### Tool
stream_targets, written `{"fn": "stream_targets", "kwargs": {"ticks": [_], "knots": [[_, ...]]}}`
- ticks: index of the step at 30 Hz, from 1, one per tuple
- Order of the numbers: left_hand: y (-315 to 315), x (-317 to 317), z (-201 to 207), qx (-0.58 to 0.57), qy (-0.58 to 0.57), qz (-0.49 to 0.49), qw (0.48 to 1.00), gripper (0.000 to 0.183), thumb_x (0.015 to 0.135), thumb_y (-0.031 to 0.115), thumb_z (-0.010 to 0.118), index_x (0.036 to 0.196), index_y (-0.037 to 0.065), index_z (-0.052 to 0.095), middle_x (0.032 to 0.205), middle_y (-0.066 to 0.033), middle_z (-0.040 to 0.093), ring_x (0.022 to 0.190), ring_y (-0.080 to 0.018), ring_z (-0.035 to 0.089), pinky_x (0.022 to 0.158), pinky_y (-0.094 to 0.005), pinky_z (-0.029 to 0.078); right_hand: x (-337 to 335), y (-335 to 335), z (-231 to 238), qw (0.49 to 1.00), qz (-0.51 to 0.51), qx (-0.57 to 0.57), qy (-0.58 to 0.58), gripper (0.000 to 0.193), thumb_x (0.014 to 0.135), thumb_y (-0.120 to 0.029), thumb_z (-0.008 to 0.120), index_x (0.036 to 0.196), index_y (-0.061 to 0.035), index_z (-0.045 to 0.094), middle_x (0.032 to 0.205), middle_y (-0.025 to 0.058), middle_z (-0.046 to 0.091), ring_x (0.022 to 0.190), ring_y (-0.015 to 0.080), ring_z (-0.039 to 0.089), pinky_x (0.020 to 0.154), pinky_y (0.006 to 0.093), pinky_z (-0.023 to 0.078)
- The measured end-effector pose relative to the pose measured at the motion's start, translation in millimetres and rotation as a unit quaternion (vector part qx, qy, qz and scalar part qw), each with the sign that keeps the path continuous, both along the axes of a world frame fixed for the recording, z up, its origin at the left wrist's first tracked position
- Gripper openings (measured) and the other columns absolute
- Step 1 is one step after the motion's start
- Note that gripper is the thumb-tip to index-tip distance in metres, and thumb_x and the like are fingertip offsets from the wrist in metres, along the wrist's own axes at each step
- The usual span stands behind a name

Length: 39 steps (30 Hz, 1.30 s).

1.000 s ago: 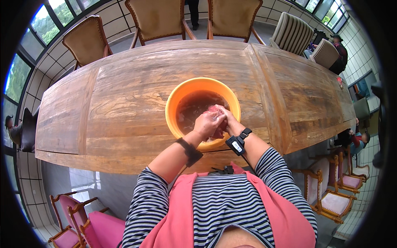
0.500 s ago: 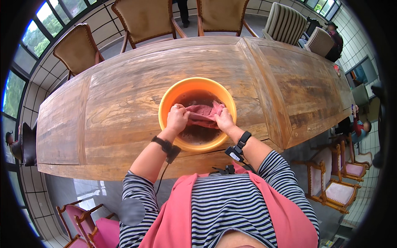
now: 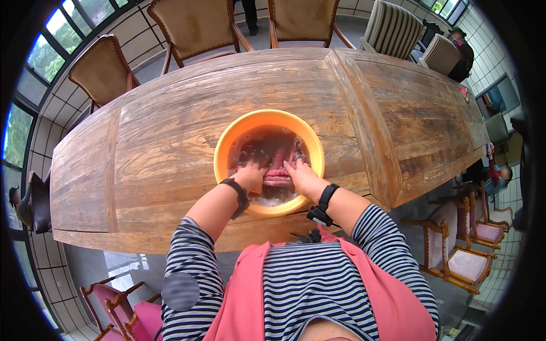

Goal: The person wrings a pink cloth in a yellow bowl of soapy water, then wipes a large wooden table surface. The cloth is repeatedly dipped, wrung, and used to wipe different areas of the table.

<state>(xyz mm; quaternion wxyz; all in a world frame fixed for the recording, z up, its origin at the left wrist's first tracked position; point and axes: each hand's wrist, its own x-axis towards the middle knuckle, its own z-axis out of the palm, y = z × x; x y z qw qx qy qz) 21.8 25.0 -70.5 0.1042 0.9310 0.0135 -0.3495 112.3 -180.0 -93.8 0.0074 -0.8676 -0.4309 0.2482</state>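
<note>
An orange-yellow basin (image 3: 218, 165) holds murky brownish water with bubbles on it. In it lies a wet pink cloth (image 3: 278, 178), bunched up and partly under the surface. My left hand (image 3: 250, 175) is closed on the cloth's left side, its fingertips dipping into the water. At the right side my right hand (image 3: 304, 178) is closed on the cloth too, with thumb and fingers against its edge. Some of the cloth and fingertips are hidden by the water.
The basin stands near the front edge of a long wooden table (image 3: 170, 148). Upholstered chairs (image 3: 193, 28) line the far side, and more chairs (image 3: 466, 264) stand at the lower right. Other people (image 3: 462, 54) are in the background, away from the basin.
Both hands have gone down and toward me, taking the cloth from above the water into it. The water is now stirred and bubbly.
</note>
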Motion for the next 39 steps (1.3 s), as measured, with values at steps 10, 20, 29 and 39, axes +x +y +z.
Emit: {"fn": "stream_targets", "kwargs": {"ticks": [10,20,29,39], "knots": [[19,28,-24,-0.017,0.128,-0.073,0.989,0.059,0.07,0.033,0.087,0.123,0.011,0.075,0.106,-0.0177,0.078,0.104,-0.032,0.075,0.093,-0.0442,0.058,16,21,-27,0.957,0.195,-0.196,-0.083,0.034,0.101,-0.017,0.05,0.122,-0.0038,0.073,0.111,0.0125,0.077,0.11,0.0307,0.072,0.114,0.0499,0.038],[36,9,-11,-0.222,0.037,0.18,0.958,0.094,0.063,0.031,0.092,0.15,0.023,0.057,0.162,-0.0245,0.04,0.149,-0.0368,0.042,0.113,-0.0471,0.046,19,12,25,0.999,-0.004,0.026,0.022,0.026,0.096,-0.023,0.054,0.112,-0.0142,0.074,0.101,0.0179,0.076,0.099,0.0365,0.073,0.082,0.0458,0.057],[7,-38,-3,-0.134,-0.289,0.317,0.893,0.051,0.084,0.032,0.082,0.126,0.006,0.07,0.14,-0.0277,0.058,0.128,-0.0427,0.055,0.106,-0.0491,0.047,15,8,87,0.983,-0.065,0.145,0.095,0.028,0.102,-0.031,0.056,0.097,-0.0102,0.075,0.082,0.011,0.075,0.085,0.0301,0.074,0.077,0.0443,0.056],[-28,-37,-20,-0.528,-0.215,0.542,0.617,0.094,0.084,0.045,0.089,0.149,0.008,0.032,0.137,-0.012,0.057,0.114,-0.0248,0.065,0.09,-0.0463,0.057,3,16,78,0.885,-0.143,0.353,0.266,0.027,0.109,-0.022,0.055,0.119,-0.0029,0.072,0.09,0.0021,0.074,0.076,0.0097,0.063,0.071,0.0267,0.053]]}}
